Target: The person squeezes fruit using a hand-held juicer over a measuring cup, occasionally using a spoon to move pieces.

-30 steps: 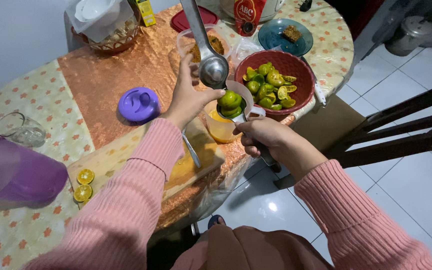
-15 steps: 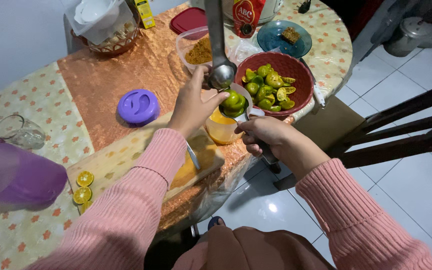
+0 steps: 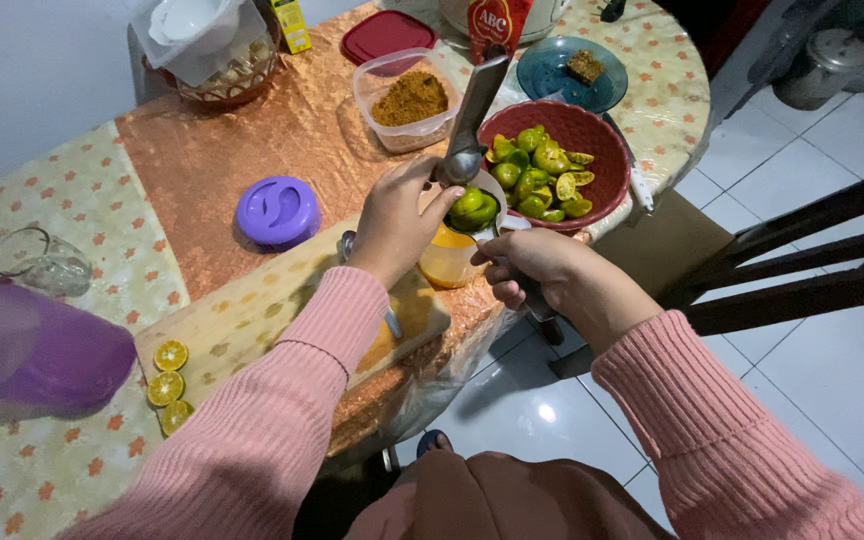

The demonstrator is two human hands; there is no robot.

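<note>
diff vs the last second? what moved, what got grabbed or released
The squeezer's upper handle swung from leaning up-left to leaning up-right, opening wider over the green citrus in its cup. The left hand shifted slightly at the hinge; nothing was taken up or let go. The right hand keeps its grip on the lower handle. The red bowl, purple lid and cut halves stayed put.

Clad in a pink ribbed knit sweater, 2 long sleeves (image 3: 282, 420) ending in snug cuffs at the wrists; bare left hand (image 3: 397, 215), bare right hand (image 3: 542, 270); brownish garment over the lap (image 3: 492, 500).
</note>
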